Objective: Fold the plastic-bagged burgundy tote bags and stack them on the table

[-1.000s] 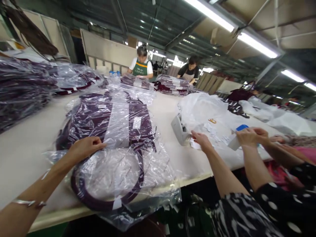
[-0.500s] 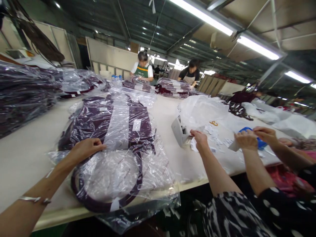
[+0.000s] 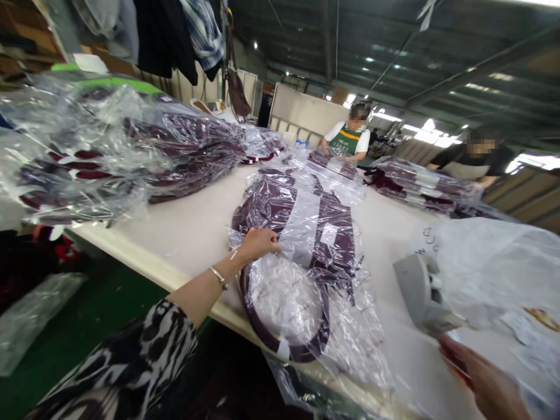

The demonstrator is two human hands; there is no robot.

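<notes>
A dark maroon bag in clear plastic wrap (image 3: pixel 336 233) lies on the table, its round handle toward the front edge. My left hand (image 3: pixel 260 242) is closed at the left side of the bag, fingers pinched on the plastic wrap. At the lower right, my right hand (image 3: pixel 485 373) is blurred, with its fingertips by the front of a grey dispenser (image 3: pixel 413 289); whether it holds anything is too smeared to tell.
Wrapped maroon bags (image 3: pixel 188 146) are piled at the left. A white plastic bag (image 3: pixel 490 268) lies behind the dispenser. Two people stand across the table by more wrapped bags (image 3: pixel 420 181). Clothes (image 3: pixel 166 35) hang at upper left.
The view has swung left, so things appear further right and the neighbour's hands are out of view. My left hand remains at the wrapped bag, my right by the dispenser.
</notes>
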